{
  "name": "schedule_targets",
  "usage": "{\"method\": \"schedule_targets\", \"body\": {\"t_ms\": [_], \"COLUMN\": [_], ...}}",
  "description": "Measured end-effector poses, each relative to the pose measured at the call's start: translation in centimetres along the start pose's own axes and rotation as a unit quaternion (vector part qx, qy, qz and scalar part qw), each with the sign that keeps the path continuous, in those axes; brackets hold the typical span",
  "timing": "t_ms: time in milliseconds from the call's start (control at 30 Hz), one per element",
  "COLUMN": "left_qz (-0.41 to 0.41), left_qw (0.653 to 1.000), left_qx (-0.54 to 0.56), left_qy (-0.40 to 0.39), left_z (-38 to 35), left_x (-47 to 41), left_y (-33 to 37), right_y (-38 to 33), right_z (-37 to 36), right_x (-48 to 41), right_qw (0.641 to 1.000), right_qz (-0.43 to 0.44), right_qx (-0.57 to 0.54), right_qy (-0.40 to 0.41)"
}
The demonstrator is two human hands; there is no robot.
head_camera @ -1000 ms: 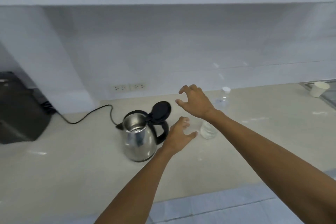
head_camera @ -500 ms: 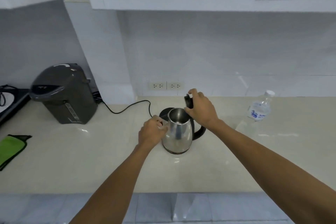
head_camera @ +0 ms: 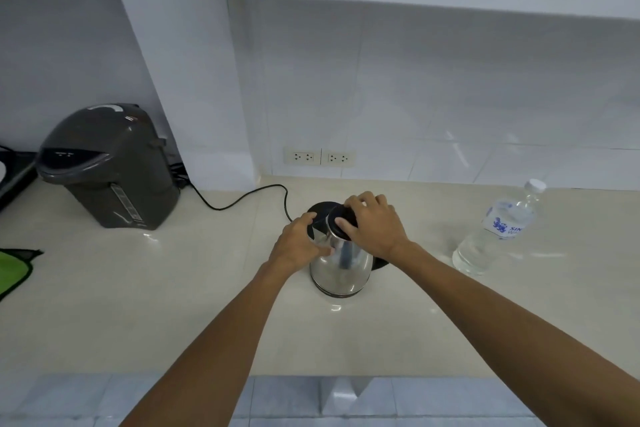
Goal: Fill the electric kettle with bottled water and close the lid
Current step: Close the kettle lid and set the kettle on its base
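A steel electric kettle (head_camera: 341, 270) stands on the beige counter (head_camera: 173, 305) at centre, partly in front of its black base (head_camera: 320, 208). Its black lid (head_camera: 341, 220) lies down over the opening. My right hand (head_camera: 375, 225) rests flat on top of the lid, fingers spread over it. My left hand (head_camera: 299, 243) holds the kettle's left side near the spout. A clear water bottle (head_camera: 495, 229) with a white cap and blue label stands to the right, apart from both hands, with a little water at the bottom.
A dark grey hot-water dispenser (head_camera: 110, 166) stands at the back left, with a black cord (head_camera: 242, 199) running to the kettle base. A green cloth (head_camera: 14, 270) lies at the left edge. Wall sockets (head_camera: 320, 157) sit behind. Cabinets hang overhead.
My right hand has swung the lid from upright down onto the kettle's opening. My left hand stays on the kettle's side. The view has shifted right and closer.
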State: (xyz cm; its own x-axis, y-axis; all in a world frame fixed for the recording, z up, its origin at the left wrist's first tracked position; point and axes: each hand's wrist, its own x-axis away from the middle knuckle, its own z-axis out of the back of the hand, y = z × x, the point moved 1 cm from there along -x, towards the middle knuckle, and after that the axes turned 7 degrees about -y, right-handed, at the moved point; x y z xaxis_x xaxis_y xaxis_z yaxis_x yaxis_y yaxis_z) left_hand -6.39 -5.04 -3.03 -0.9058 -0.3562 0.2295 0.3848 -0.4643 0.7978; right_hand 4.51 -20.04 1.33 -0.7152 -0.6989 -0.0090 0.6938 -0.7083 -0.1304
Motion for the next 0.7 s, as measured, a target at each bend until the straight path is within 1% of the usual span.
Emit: {"method": "schedule_targets", "body": {"t_ms": [33, 100, 167, 267, 367, 500, 700], "left_qz": [-0.001, -0.003, -0.006, -0.011, -0.015, -0.022, -0.014], "left_qw": [1.000, 1.000, 0.999, 0.999, 0.998, 0.998, 0.998], "left_qx": [0.007, 0.017, 0.022, 0.016, 0.021, 0.035, 0.050], "left_qy": [-0.010, -0.026, -0.034, -0.044, -0.055, -0.049, -0.047], "left_z": [-0.1, -0.2, -0.1, -0.1, -0.2, -0.3, -0.3], "left_x": [-0.1, -0.4, -0.6, -0.6, -0.7, -0.5, -0.6], "left_y": [0.0, 0.0, -0.3, -0.6, -0.7, -1.0, -1.6], "right_y": [0.4, 1.2, 1.5, 1.8, 1.7, 1.4, 3.5], "right_z": [0.0, 0.0, -0.1, -0.2, 0.1, 0.2, 0.0], "right_x": [-0.1, -0.4, -0.6, -1.3, -1.4, -1.1, -0.9], "right_qw": [0.999, 0.986, 0.966, 0.957, 0.959, 0.964, 0.961], "right_qz": [-0.044, -0.122, -0.158, -0.149, -0.137, -0.124, -0.095], "right_qx": [-0.017, -0.075, -0.150, -0.208, -0.210, -0.200, -0.188], "right_qy": [-0.022, -0.091, -0.138, -0.135, -0.131, -0.122, -0.177]}}
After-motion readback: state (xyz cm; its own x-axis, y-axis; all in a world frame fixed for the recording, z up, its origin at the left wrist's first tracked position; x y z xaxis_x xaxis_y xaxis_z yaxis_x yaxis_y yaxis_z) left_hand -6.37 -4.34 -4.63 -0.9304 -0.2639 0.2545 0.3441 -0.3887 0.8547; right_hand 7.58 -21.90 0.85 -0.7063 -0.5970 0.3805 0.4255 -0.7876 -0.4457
